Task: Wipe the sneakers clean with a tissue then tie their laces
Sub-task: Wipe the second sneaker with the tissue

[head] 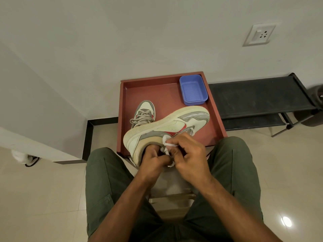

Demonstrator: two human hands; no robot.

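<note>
Far left on the red tray (125, 109) sits the second sneaker (143, 114), upright, laces loose. The held sneaker (167, 126) lies tipped on its side over the tray's near edge. Left hand (153, 160) grips its collar; right hand (189, 157) pinches a white tissue (166, 143) against it, I think. Blue tub (193, 89) sits far right.

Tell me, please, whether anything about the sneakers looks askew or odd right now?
The held sneaker lies tipped on its side above the red tray, sole facing away. The other sneaker stands upright on the tray, laces loose.
</note>
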